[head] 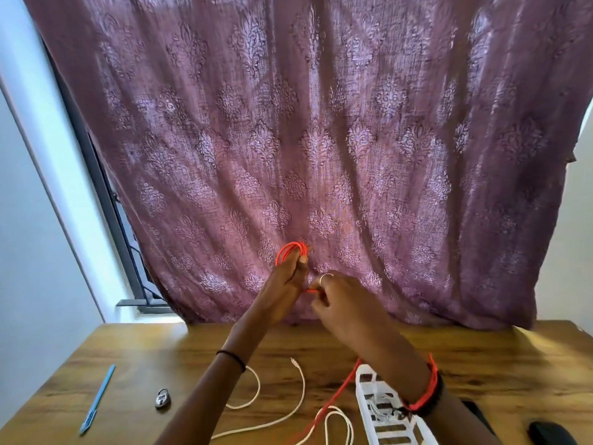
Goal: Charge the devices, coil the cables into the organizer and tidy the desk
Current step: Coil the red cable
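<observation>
My left hand is raised in front of the curtain with loops of an orange cable wound round its fingers. My right hand pinches the same cable just below, and the loose end trails down to the desk past my right wrist. A white slotted organizer lies on the desk at the lower right with a coiled white cable inside. A loose white cable snakes across the desk in front of it.
A wooden desk stands against a purple patterned curtain. A blue pen and a small padlock lie at the left. A black mouse sits at the bottom right corner.
</observation>
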